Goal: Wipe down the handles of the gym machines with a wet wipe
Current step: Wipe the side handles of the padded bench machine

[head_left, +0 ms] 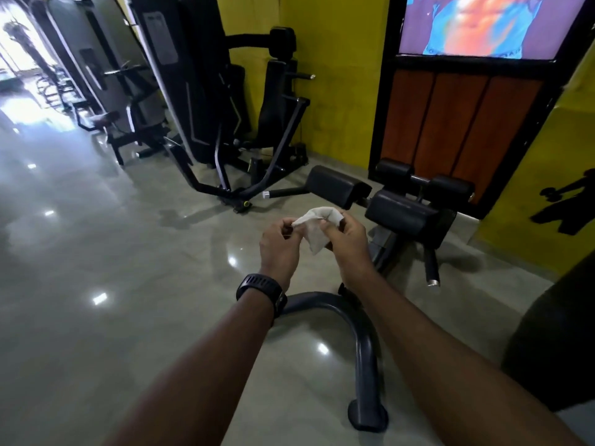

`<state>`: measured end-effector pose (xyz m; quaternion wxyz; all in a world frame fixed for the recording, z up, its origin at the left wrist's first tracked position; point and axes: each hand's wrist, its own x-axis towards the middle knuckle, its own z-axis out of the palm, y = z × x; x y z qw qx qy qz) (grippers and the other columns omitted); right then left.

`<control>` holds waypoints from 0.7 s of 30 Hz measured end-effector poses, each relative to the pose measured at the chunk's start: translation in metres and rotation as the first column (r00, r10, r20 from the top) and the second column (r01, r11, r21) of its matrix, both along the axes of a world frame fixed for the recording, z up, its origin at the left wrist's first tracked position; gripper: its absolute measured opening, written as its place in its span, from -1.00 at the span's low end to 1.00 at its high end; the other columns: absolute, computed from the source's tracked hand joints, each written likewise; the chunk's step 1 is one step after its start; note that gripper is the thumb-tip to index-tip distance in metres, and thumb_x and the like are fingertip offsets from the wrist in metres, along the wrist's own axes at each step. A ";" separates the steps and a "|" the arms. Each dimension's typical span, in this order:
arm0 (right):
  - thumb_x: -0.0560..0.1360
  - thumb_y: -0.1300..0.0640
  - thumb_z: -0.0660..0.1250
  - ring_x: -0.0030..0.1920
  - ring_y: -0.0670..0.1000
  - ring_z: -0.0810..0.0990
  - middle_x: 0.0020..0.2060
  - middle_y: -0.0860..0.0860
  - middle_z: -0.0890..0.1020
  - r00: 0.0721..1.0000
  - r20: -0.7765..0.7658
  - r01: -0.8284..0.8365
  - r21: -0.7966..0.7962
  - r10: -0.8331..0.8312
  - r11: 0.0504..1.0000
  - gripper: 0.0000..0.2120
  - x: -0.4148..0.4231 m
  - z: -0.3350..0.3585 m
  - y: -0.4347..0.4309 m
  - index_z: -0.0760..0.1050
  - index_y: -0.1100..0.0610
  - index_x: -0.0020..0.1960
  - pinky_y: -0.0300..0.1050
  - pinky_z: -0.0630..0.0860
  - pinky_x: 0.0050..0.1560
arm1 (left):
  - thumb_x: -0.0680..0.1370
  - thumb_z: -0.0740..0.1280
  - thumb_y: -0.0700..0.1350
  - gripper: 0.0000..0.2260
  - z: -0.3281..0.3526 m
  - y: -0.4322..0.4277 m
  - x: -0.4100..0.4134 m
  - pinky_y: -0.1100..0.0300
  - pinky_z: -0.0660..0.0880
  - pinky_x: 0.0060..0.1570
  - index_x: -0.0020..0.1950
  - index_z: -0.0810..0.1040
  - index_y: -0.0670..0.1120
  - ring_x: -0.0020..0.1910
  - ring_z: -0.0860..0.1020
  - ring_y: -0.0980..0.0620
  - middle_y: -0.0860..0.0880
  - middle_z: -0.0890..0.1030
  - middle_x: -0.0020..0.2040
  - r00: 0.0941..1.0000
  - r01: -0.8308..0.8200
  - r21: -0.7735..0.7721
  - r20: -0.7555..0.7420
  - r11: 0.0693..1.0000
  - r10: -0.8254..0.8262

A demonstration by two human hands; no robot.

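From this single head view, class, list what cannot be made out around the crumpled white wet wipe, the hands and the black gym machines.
All in the head view:
Fingertips of the left hand and right hand: hidden behind the knuckles and the crumpled white wet wipe both grip.
Far grey padded machines: blurred, washed out by window glare.
Colourful wall poster: cut off by the top edge.
Dark bulky shape: cut off by the right edge.

I see a glossy grey polished floor [96, 252] throwing back small white spots of light. A bright yellow painted wall [338, 91] runs behind, broken by a black-framed panel of brown wooden boards [450, 123] under a purple-and-orange poster [483, 24]. Hard white daylight [19, 59] floods the far left.
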<state>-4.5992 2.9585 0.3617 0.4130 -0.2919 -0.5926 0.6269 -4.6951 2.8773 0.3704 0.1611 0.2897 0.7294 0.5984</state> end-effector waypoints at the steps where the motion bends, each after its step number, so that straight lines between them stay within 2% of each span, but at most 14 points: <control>1: 0.58 0.25 0.33 0.06 0.08 0.65 0.03 0.06 0.68 0.999 0.002 0.036 -0.012 -0.036 0.999 -0.81 -0.016 -0.003 0.005 0.58 0.14 0.17 0.05 0.62 0.03 | 0.61 0.36 -0.11 -0.92 -0.003 0.007 -0.018 0.24 0.51 -0.15 -0.06 0.59 0.05 -0.15 0.59 0.11 0.04 0.65 -0.13 1.000 0.022 -0.024 -0.006 0.999 -0.022; 4: 0.56 0.22 0.38 -0.05 -0.03 0.64 -0.05 0.02 0.67 0.991 0.053 0.121 -0.002 -0.120 0.993 -0.88 -0.060 -0.016 0.021 0.55 0.11 0.09 0.01 0.62 -0.02 | 0.62 0.35 -0.09 -0.91 -0.013 0.027 -0.065 0.22 0.55 -0.09 0.05 0.63 -0.05 -0.07 0.62 0.09 0.04 0.67 -0.09 0.998 0.050 -0.069 -0.027 0.996 -0.052; 8: 0.55 0.20 0.37 -0.21 -0.13 0.48 -0.18 -0.02 0.54 0.975 0.136 0.169 0.061 -0.176 0.984 -0.89 -0.120 -0.034 0.053 0.44 0.10 -0.04 -0.13 0.51 -0.20 | 0.61 0.36 -0.05 -0.86 -0.030 0.054 -0.125 0.16 0.57 -0.01 0.12 0.61 -0.06 -0.03 0.60 0.11 0.05 0.65 -0.02 0.997 0.066 -0.117 -0.036 0.991 -0.071; 11: 0.56 0.22 0.33 -0.28 -0.24 0.43 -0.18 -0.10 0.49 0.971 0.156 0.167 0.109 -0.183 0.980 -0.89 -0.171 -0.050 0.084 0.41 0.09 -0.02 -0.22 0.45 -0.21 | 0.62 0.35 -0.04 -0.81 -0.046 0.082 -0.173 0.12 0.58 0.06 0.18 0.60 -0.07 0.00 0.58 0.14 0.06 0.63 0.02 0.993 0.083 -0.163 -0.066 0.983 -0.094; 12: 0.57 0.23 0.33 -0.23 -0.27 0.48 -0.13 -0.13 0.53 0.970 0.164 0.160 0.134 -0.181 0.978 -0.90 -0.188 -0.057 0.095 0.44 0.10 0.05 -0.26 0.47 -0.16 | 0.62 0.34 -0.04 -0.79 -0.052 0.092 -0.188 0.08 0.58 0.09 0.21 0.59 -0.07 0.03 0.58 0.12 0.04 0.63 0.05 0.992 0.082 -0.179 -0.079 0.980 -0.098; 14: 0.58 0.23 0.33 0.00 -0.27 0.56 0.03 -0.16 0.61 0.965 0.186 0.141 0.221 -0.183 0.965 -0.79 -0.227 -0.074 0.123 0.54 0.10 0.20 -0.33 0.50 0.03 | 0.63 0.32 -0.04 -0.76 -0.068 0.115 -0.224 0.04 0.56 0.16 0.26 0.57 -0.08 0.11 0.57 0.08 0.01 0.62 0.14 0.987 0.080 -0.215 -0.121 0.973 -0.107; 18: 0.59 0.24 0.33 0.26 -0.11 0.56 0.23 0.00 0.63 0.939 0.280 0.116 0.291 -0.201 0.950 -0.69 -0.297 -0.116 0.180 0.56 0.18 0.33 -0.37 0.42 0.29 | 0.65 0.29 -0.08 -0.67 -0.101 0.165 -0.289 0.12 0.38 0.34 0.40 0.47 -0.10 0.34 0.45 0.01 -0.06 0.52 0.36 0.965 0.085 -0.366 -0.200 0.927 -0.168; 19: 0.58 0.26 0.34 0.29 -0.08 0.55 0.26 0.03 0.62 0.929 0.300 0.114 0.318 -0.214 0.941 -0.68 -0.311 -0.127 0.193 0.55 0.20 0.33 -0.36 0.40 0.32 | 0.65 0.29 -0.08 -0.64 -0.108 0.175 -0.303 0.17 0.31 0.36 0.45 0.44 -0.11 0.39 0.42 -0.01 -0.07 0.49 0.41 0.957 0.093 -0.404 -0.215 0.910 -0.193; 21: 0.56 0.32 0.35 0.31 -0.04 0.55 0.27 0.07 0.61 0.912 0.326 0.105 0.400 -0.248 0.911 -0.65 -0.337 -0.147 0.218 0.55 0.22 0.33 -0.22 0.42 0.38 | 0.66 0.27 -0.09 -0.59 -0.123 0.196 -0.331 0.29 0.18 0.33 0.50 0.37 -0.12 0.44 0.36 -0.01 -0.08 0.43 0.46 0.937 0.110 -0.456 -0.248 0.883 -0.244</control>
